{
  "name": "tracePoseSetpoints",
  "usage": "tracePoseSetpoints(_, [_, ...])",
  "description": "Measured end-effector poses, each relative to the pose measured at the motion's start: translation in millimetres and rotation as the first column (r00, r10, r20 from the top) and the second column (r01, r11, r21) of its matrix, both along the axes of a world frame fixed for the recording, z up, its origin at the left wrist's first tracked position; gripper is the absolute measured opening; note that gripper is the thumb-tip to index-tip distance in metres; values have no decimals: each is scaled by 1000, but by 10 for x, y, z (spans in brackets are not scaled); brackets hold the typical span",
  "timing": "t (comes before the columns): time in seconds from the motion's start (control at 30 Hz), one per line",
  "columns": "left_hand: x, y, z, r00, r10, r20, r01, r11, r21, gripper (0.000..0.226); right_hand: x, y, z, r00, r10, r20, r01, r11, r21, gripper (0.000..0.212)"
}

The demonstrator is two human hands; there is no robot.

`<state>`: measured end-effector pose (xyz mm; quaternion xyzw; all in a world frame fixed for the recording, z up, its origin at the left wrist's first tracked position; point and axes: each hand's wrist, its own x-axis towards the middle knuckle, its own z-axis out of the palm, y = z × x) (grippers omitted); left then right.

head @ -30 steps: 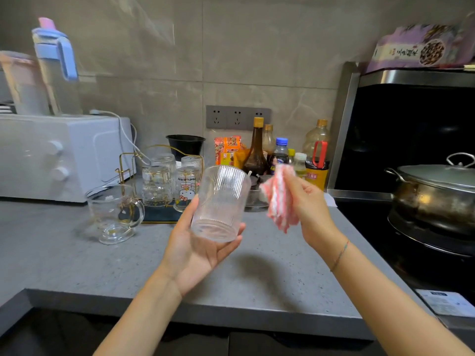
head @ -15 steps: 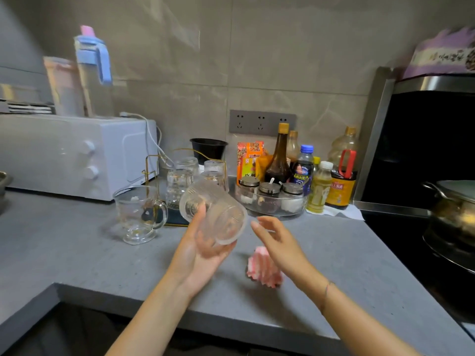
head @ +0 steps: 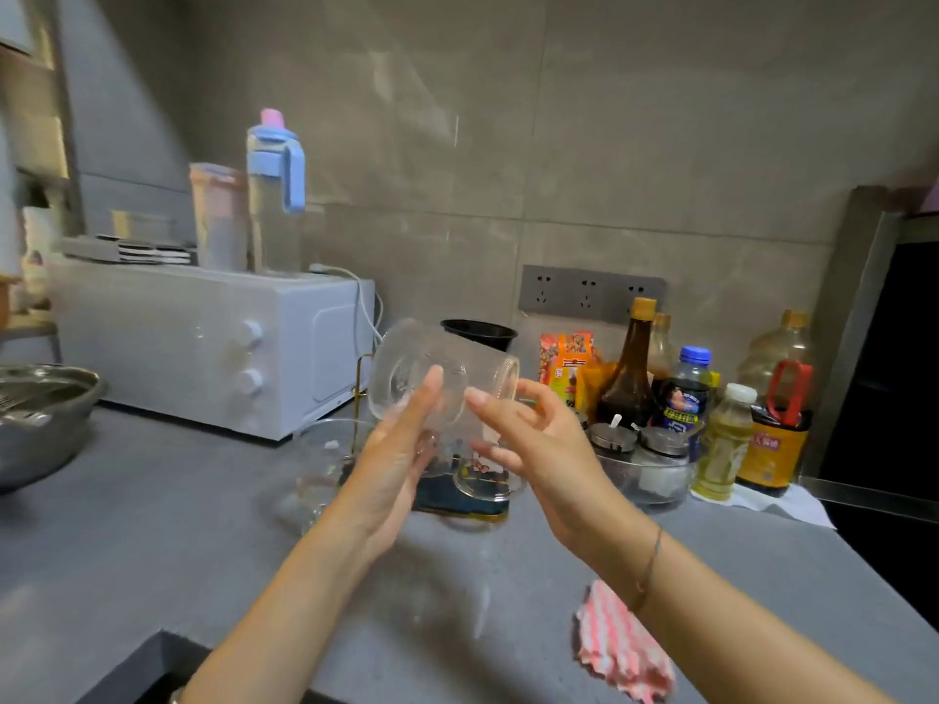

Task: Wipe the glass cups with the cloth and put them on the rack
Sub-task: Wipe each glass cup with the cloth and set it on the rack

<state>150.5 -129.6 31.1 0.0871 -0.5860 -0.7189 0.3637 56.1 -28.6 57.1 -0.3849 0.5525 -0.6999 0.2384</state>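
- My left hand (head: 401, 449) holds the ribbed clear glass cup (head: 432, 368) at mid-frame, above the grey stone counter (head: 152, 525). Its fingers run up the near wall and wrap round it.
- My right hand (head: 533, 444) is half curled at the cup's other end, with the thumb tip on the wall and the fingers hooked round the rim. It looks like a light hold.
- The cup lies almost on its side. Its long axis runs across the frame, with the base to the left and the open rim to the right.
- The gold wire rack on its dark tray (head: 362, 378) sits just behind and below both hands, already holding glasses. I judge the cup must be turned off its side before it goes there.
- The pink-and-white striped cloth (head: 617, 647) lies on the counter at lower right, well apart from the cup and nearer my right hand.
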Motion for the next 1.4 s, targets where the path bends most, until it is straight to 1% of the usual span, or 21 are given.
tracePoseSetpoints(0.03, [28, -103, 51, 998, 56, 12, -56, 998, -31, 60, -45, -109, 73, 1000, -2, -30, 2, 1000, -1, 49])
tracePoseSetpoints(0.1, [84, -342, 128, 972, 230, 36, -225, 968, -111, 68, -132, -297, 224, 993, -16, -116, 17, 1000, 12, 53])
tracePoseSetpoints(0.17, [122, -677, 171, 916, 400, 45, -386, 904, -182, 74, -225, -507, 374, 972, -18, -233, 25, 999, 24, 55])
tracePoseSetpoints(0.2, [130, -821, 164, 883, 467, 44, -449, 870, -205, 68, -273, -563, 446, 960, -21, -279, 33, 999, 38, 58])
tracePoseSetpoints(0.23, [134, -991, 158, 853, 519, 53, -494, 837, -235, 61, -337, -671, 525, 947, -27, -321, 45, 998, 49, 61])
tracePoseSetpoints(0.3, [112, -1345, 93, 821, 562, 100, -510, 801, -314, 55, -456, -923, 679, 927, -38, -374, 64, 996, 59, 61])
tracePoseSetpoints(0.4, [36, -1734, 6, 809, 548, 214, -442, 806, -393, 59, -595, -1301, 888, 889, -41, -456, 82, 994, 70, 63])
tracePoseSetpoints(0.5, [-72, -2000, -68, 829, 483, 282, -353, 843, -405, 69, -702, -1656, 1002, 819, -36, -572, 112, 989, 98, 71])
tracePoseSetpoints(0.53, [-108, -2063, -78, 840, 460, 289, -324, 851, -413, 80, -749, -1770, 1012, 797, -54, -601, 140, 985, 97, 72])
tracePoseSetpoints(0.6, [-176, -2176, -101, 868, 398, 297, -254, 870, -424, 110, -864, -2011, 1027, 773, -79, -630, 178, 980, 95, 75])
tracePoseSetpoints(0.63, [-205, -2223, -110, 874, 373, 312, -222, 876, -428, 115, -919, -2124, 1040, 764, -76, -641, 183, 978, 102, 75])
tracePoseSetpoints(0.67, [-211, -2232, -116, 879, 356, 318, -195, 876, -441, 107, -956, -2196, 1048, 761, -67, -645, 186, 975, 119, 75])
tracePoseSetpoints(0.73, [-244, -2283, -156, 887, 342, 309, -173, 869, -465, 79, -1042, -2365, 1041, 760, -31, -649, 187, 967, 174, 75])
tracePoseSetpoints(0.8, [-288, -2354, -214, 888, 348, 301, -169, 856, -489, 69, -1128, -2544, 969, 762, 13, -648, 193, 950, 247, 78])
tracePoseSetpoints(0.9, [-317, -2412, -259, 892, 354, 282, -168, 837, -520, 64, -1205, -2758, 816, 761, 74, -644, 191, 924, 332, 81])
tracePoseSetpoints(0.97, [-330, -2438, -262, 899, 350, 262, -168, 829, -533, 63, -1219, -2856, 745, 751, 133, -646, 179, 902, 393, 78])
tracePoseSetpoints(1.1, [-313, -2484, -309, 920, 306, 244, -136, 835, -533, 70, -1241, -3010, 640, 711, 296, -638, 165, 812, 560, 70])
tracePoseSetpoints(1.2, [-289, -2507, -355, 940, 247, 233, -111, 871, -478, 47, -1278, -3068, 589, 679, 428, -596, 147, 716, 682, 41])
tracePoseSetpoints(1.23, [-287, -2525, -380, 943, 230, 240, -102, 888, -449, 47, -1282, -3075, 575, 675, 459, -578, 144, 686, 713, 35])
tracePoseSetpoints(1.33, [-297, -2576, -443, 948, 182, 261, -82, 933, -352, 57, -1278, -3118, 543, 643, 532, -550, 169, 602, 780, 44])
tracePoseSetpoints(1.4, [-298, -2612, -469, 949, 155, 273, -72, 954, -290, 62, -1274, -3165, 520, 628, 573, -527, 170, 561, 811, 42])
